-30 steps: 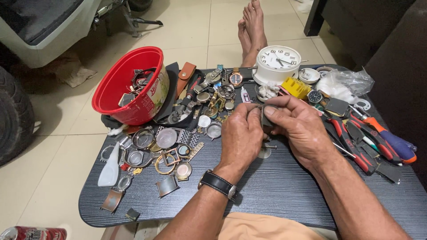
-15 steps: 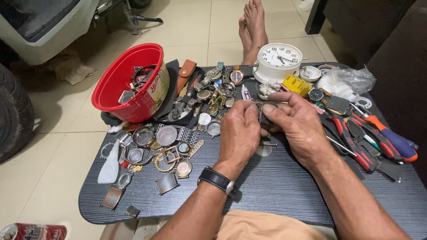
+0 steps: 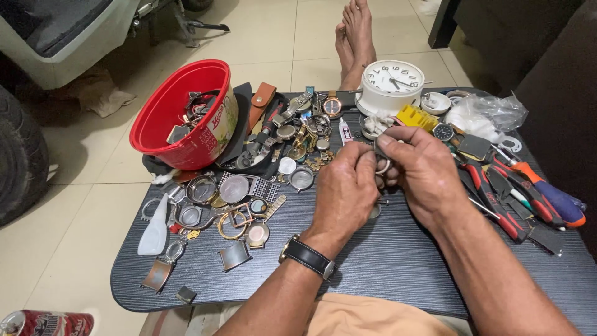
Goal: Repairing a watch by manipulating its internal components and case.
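- Head view, looking down at a low dark table (image 3: 385, 274) with wood grain, crowded with watch parts and tools.
- At 9 o'clock from the hands, a red plastic tub (image 3: 163, 115) leans tilted on the table's far left corner, with straps and scrap pieces inside.
- Below the tub, at 8 o'clock, lie loose watch cases and bezels (image 3: 233, 214), and a small white squeeze bottle (image 3: 155, 227) near the table's left edge.
- At 11 o'clock, a heap of wristwatches (image 3: 298, 134) sits beside a brown leather strap (image 3: 262, 99).
- At centre, the left hand (image 3: 345, 193), with a black-strapped watch on its wrist, and the right hand (image 3: 423, 168) are brought close together, fingertips nearly meeting.
- Both hands pinch 1 small round metal watch part (image 3: 382, 165) between them, held just above the table; most of it is hidden by the fingers.
- At 12 o'clock, a white alarm clock (image 3: 390, 84) stands at the far edge, with the person's 2 bare feet on the tiled floor beyond it.
- At 1 o'clock, a yellow block (image 3: 416, 117) lies just beside the clock.
- At 2 o'clock, a crumpled clear plastic bag (image 3: 488, 115).
- At 3 o'clock, red-handled pliers (image 3: 494, 199) and a screwdriver with an orange and blue handle (image 3: 547, 190) lie near the right hand.
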